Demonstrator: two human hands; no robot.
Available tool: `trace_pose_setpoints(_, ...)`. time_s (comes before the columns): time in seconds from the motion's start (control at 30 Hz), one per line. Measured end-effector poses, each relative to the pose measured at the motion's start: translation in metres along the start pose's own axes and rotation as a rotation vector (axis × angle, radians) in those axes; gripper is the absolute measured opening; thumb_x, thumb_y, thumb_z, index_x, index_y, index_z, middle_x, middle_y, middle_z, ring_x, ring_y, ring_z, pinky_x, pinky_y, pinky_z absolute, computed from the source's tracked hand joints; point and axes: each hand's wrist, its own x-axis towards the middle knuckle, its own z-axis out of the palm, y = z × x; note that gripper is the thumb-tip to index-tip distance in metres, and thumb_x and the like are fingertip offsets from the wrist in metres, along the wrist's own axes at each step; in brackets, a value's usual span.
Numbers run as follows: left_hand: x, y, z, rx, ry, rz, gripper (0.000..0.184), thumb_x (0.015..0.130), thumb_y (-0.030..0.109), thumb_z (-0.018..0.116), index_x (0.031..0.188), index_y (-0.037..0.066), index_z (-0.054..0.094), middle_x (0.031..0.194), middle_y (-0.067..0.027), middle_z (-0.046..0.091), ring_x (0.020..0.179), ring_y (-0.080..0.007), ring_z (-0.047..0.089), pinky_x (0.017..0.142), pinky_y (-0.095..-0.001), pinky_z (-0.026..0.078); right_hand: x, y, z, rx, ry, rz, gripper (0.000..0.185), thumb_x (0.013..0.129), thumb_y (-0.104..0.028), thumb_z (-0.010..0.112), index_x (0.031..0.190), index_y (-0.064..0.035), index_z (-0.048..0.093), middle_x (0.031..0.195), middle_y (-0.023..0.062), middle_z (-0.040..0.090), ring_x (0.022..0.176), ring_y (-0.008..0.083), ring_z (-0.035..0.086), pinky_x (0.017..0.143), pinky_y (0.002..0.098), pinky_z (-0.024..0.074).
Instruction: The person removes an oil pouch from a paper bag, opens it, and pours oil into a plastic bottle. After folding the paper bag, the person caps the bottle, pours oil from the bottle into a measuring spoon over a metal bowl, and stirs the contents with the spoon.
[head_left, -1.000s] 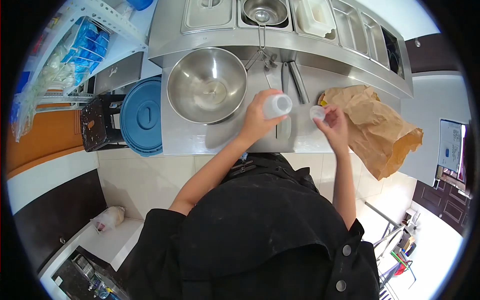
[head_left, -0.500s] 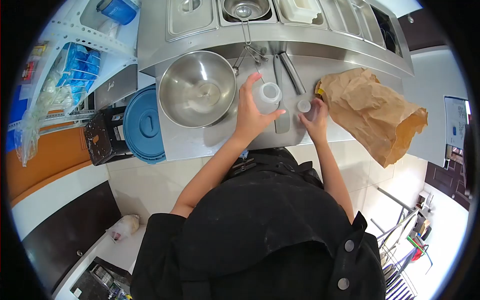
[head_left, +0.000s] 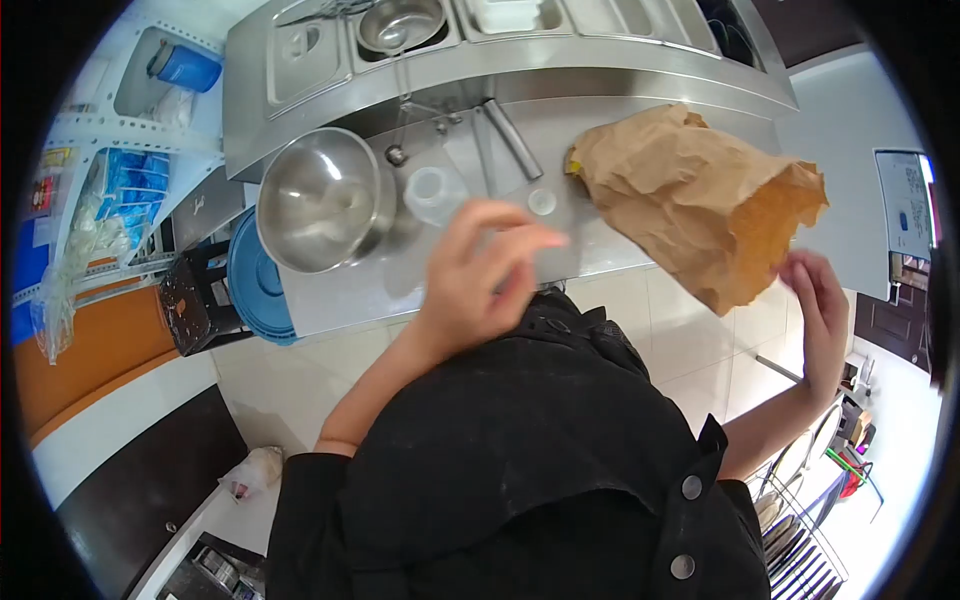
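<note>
Nearest in, the left hand [head_left: 485, 270] is held up with its grip loose, fingers apart, nothing clamped. Well to its right, the right hand [head_left: 820, 305] is placed at the mouth of the paper bag [head_left: 680, 190]; whether any paper is pinched can't be told, so the bag part looks unfinished, tbh. Just past the left grip, the plastic bottle [head_left: 430, 202] is set down on the tabletop [head_left: 350, 303], seemingly uncapped, with a small round cap [head_left: 542, 202] laid apart, so that bit looks done. Farther left, the metal bowl [head_left: 320, 205] is left untouched.
</note>
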Motion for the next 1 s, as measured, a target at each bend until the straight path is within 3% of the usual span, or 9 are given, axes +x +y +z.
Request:
trace_pose_setpoints(0.07, 0.030, 0.013, 0.050, -0.048, -0.105, 0.149, 0.034, 0.066, -0.003, 0.058, 0.095, 0.014, 0.063, 0.112, -0.0061, 0.054, 0.093, -0.0200, 0.049, 0.085, -0.0334, 0.040, 0.019, 0.016, -0.008, -0.258, -0.006, -0.030, 0.017, 0.093, -0.006, 0.047, 0.102, 0.0026, 0.060, 0.096, 0.0098, 0.062, 0.085, 0.0145, 0.058, 0.079, 0.0229, 0.0446)
trace_pose_setpoints(0.17, 0.064, 0.030, 0.127, 0.259, -0.170, 0.475, 0.025, 0.069, 0.003, 0.060, 0.089, 0.017, 0.066, 0.114, 0.0004, 0.054, 0.096, -0.0175, 0.046, 0.088, -0.0371, 0.035, 0.040, 0.029, -0.024, -0.062, -0.193, -0.096, 0.017, 0.092, -0.003, 0.049, 0.104, 0.0030, 0.060, 0.097, 0.0082, 0.063, 0.085, 0.0146, 0.058, 0.078, 0.0233, 0.0439)
trace_pose_setpoints(0.53, 0.051, 0.058, 0.135, 0.712, 0.096, 0.273, 0.018, 0.061, 0.001, 0.060, 0.067, 0.018, 0.059, 0.106, 0.0129, 0.058, 0.098, -0.0166, 0.042, 0.091, -0.0427, 0.031, 0.108, 0.090, -0.079, -0.686, -0.712, -0.683, 0.015, 0.084, -0.001, 0.052, 0.095, 0.0031, 0.060, 0.091, 0.0095, 0.063, 0.078, 0.0243, 0.060, 0.070, 0.0283, 0.0457)
trace_pose_setpoints(0.63, 0.046, 0.060, 0.147, 0.760, 0.158, 0.330, 0.021, 0.060, 0.000, 0.059, 0.071, 0.019, 0.061, 0.109, 0.0086, 0.056, 0.098, -0.0168, 0.041, 0.092, -0.0419, 0.030, 0.114, 0.104, 0.051, 0.882, -0.941, -0.470, 0.027, 0.090, -0.017, 0.045, 0.112, -0.0040, 0.054, 0.105, 0.0089, 0.060, 0.093, 0.0218, 0.056, 0.082, 0.0311, 0.0445)
trace_pose_setpoints(0.73, 0.040, 0.059, 0.156, 0.750, 0.235, 0.253, 0.024, 0.061, -0.001, 0.059, 0.074, 0.018, 0.063, 0.110, 0.0048, 0.055, 0.098, -0.0174, 0.041, 0.092, -0.0408, 0.031, 0.071, 0.121, 0.148, 2.384, -0.823, 0.115, 0.040, 0.097, -0.033, 0.037, 0.128, -0.0111, 0.047, 0.118, 0.0084, 0.057, 0.108, 0.0194, 0.053, 0.093, 0.0338, 0.0434)
trace_pose_setpoints(0.77, 0.037, 0.058, 0.158, 0.704, 0.280, 0.158, 0.025, 0.061, -0.002, 0.058, 0.077, 0.017, 0.063, 0.110, 0.0025, 0.055, 0.098, -0.0180, 0.041, 0.091, -0.0399, 0.031, 0.067, 0.129, 0.159, 2.382, -0.846, 0.118, 0.040, 0.097, -0.033, 0.037, 0.128, -0.0111, 0.047, 0.118, 0.0084, 0.057, 0.108, 0.0194, 0.053, 0.093, 0.0338, 0.0434)
trace_pose_setpoints(0.83, 0.031, 0.050, 0.160, 0.607, 0.379, -0.026, 0.027, 0.062, -0.003, 0.058, 0.081, 0.015, 0.064, 0.111, -0.0022, 0.054, 0.098, -0.0192, 0.042, 0.091, -0.0382, 0.032, 0.062, 0.144, 0.178, 2.248, -0.410, 0.350, 0.037, 0.093, -0.023, 0.051, 0.129, -0.0130, 0.046, 0.120, 0.0095, 0.055, 0.108, 0.0220, 0.053, 0.095, 0.0439, 0.0413)
trace_pose_setpoints(0.93, 0.004, 0.001, 0.162, 0.386, 0.452, -0.253, 0.037, 0.069, -0.004, 0.055, 0.102, 0.011, 0.059, 0.109, -0.0095, 0.052, 0.095, -0.0207, 0.047, 0.087, -0.0330, 0.037, 0.091, 0.197, 0.192, 2.309, -0.731, 0.636, 0.037, 0.093, -0.023, 0.052, 0.128, -0.0126, 0.048, 0.118, 0.0093, 0.056, 0.107, 0.0215, 0.054, 0.093, 0.0408, 0.0436)
trace_pose_setpoints(1.0, -0.021, -0.040, 0.180, -0.403, 0.737, -0.595, 0.043, 0.077, -0.001, 0.052, 0.119, 0.009, 0.048, 0.106, -0.0110, 0.053, 0.092, -0.0206, 0.051, 0.083, -0.0284, 0.040, 0.087, 0.199, 0.306, 2.209, -0.889, 0.605, 0.038, 0.093, -0.025, 0.051, 0.128, -0.0115, 0.047, 0.119, 0.0094, 0.055, 0.108, 0.0216, 0.054, 0.094, 0.0397, 0.0436)
